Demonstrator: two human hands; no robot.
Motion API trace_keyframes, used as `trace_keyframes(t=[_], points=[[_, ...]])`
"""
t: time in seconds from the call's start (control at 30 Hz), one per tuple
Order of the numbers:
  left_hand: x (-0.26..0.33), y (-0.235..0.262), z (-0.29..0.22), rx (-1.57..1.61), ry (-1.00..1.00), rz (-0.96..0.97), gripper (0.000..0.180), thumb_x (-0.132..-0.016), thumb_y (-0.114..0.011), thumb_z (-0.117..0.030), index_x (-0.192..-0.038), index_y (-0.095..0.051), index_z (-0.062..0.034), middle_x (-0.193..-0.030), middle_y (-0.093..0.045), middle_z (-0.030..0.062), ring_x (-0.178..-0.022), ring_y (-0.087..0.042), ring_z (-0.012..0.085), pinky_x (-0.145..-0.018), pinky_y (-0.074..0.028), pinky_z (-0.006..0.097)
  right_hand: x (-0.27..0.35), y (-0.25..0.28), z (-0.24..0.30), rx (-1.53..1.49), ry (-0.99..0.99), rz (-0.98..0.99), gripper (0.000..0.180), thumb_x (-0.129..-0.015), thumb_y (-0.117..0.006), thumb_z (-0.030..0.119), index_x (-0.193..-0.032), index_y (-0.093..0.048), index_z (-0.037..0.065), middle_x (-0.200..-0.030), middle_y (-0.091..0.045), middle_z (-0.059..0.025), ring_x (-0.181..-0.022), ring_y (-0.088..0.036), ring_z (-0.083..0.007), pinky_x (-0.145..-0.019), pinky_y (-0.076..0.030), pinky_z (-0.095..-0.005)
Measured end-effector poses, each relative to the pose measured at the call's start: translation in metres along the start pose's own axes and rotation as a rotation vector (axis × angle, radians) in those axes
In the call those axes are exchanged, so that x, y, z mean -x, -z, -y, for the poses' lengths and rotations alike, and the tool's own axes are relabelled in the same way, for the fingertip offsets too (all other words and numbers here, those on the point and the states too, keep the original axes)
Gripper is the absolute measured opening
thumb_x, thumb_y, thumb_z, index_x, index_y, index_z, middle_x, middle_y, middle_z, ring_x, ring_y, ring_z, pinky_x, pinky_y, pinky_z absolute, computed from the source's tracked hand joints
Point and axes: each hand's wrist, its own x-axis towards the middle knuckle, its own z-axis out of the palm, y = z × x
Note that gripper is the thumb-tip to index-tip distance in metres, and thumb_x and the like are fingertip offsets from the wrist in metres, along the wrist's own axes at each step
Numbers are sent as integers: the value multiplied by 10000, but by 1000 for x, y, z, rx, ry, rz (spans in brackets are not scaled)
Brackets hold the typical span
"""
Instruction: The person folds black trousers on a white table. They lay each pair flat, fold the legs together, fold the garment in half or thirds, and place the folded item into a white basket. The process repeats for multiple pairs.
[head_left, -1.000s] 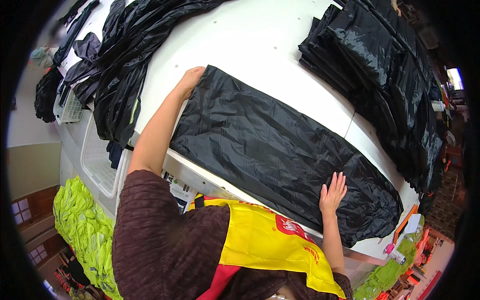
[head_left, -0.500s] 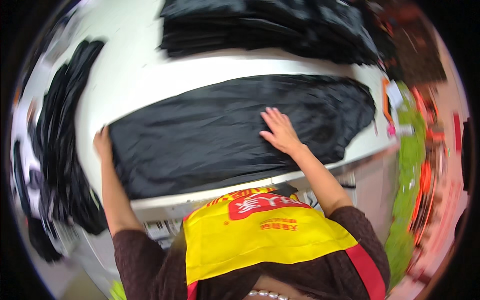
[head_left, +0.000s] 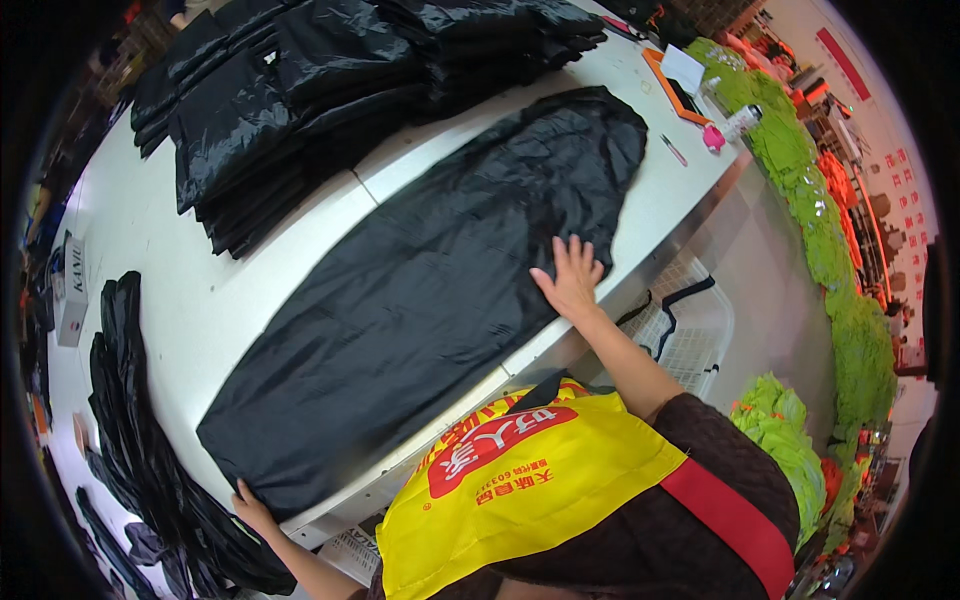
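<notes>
A long, black, thin fabric piece [head_left: 420, 290] lies spread at a slant across the white table [head_left: 300, 275]. Its far right end is rounded and wrinkled; its near left end is straighter. My left hand [head_left: 254, 506] is at that left end, its fingers closed on the edge close to the table's front. The tips are partly hidden there. Palm down, my right hand [head_left: 572, 283] rests on the near side of the fabric toward its right end, fingers spread, holding nothing.
Stacks of folded black fabric [head_left: 340, 75] stand at the back. A bundle of long black fabric [head_left: 150, 440] hangs at the left. An orange-framed item [head_left: 675, 88], a pen-like tool [head_left: 674, 150] and a clear bottle [head_left: 742, 122] lie at the far right. A white basket [head_left: 695, 320] sits below the edge.
My view has turned, so the table and fabric now appear slanted. My left hand has shifted along the fabric's left end toward the front; my right hand is now nearer the fabric's front edge.
</notes>
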Motion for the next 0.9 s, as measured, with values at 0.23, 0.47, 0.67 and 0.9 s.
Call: trace_keyframes(t=[0.23, 0.47, 0.67, 0.9], points=[[-40, 15, -104, -557, 89, -168, 537, -836, -609, -362, -1218, -477, -8, -1143, -571, 182, -1009, -562, 363, -843, -458, 428, 4, 42, 17, -105, 537, 116, 508, -779, -634, 254, -1228, -513, 51, -1373, -371, -192, -1268, -337, -351, -1027, -278, -446], [49, -71, -224, -84, -427, 64, 545, -835, -596, -389, -1227, -490, -25, -1236, -481, 200, -1143, -458, 349, -945, -355, 449, -40, 29, -19, -222, 693, -157, 197, -697, -602, 7, -888, -611, 54, -843, -527, -77, -839, -511, -259, -685, -481, -323], [48, -70, -210, -259, -237, 172, 752, -795, -583, -533, -1375, -330, -128, -1438, -276, 157, -1318, -282, 328, -998, -230, 586, -35, 43, -33, -464, 933, -95, 118, -703, -604, 19, -799, -570, 78, -728, -507, -56, -688, -527, -240, -600, -475, -330], [74, -78, -295, 95, -526, 284, 495, -734, -704, -230, -1141, -536, -2, -1200, -523, 189, -1124, -472, 367, -955, -362, 450, -140, 78, -141, -904, 38, -123, 201, -835, -624, 229, -885, -588, 37, -765, -585, -63, -707, -551, -154, -653, -458, -305]])
